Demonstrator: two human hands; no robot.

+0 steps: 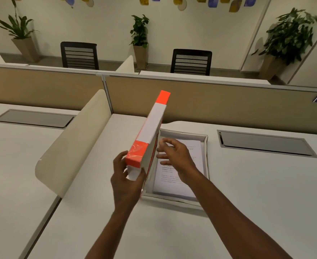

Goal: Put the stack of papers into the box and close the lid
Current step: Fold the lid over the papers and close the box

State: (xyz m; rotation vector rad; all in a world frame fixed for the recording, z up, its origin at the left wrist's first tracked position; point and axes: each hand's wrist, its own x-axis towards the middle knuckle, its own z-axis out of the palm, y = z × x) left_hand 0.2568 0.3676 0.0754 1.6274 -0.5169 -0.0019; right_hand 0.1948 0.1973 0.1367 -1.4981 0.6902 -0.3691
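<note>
A shallow white box [205, 146] lies on the desk with a stack of printed papers [178, 182] inside it. Its lid [152, 126], white with orange-red ends, stands upright on edge along the box's left side. My left hand [126, 182] grips the lid's near end, thumb on the right side and fingers on the left. My right hand [174, 156] hovers over the papers just right of the lid, fingers spread and relaxed, holding nothing.
A curved cream divider [73, 146] rises left of the box. A tan partition [219, 105] runs along the desk's far edge. Grey cable hatches [264, 143] [34, 118] are set into the desk on both sides. Chairs and potted plants stand beyond.
</note>
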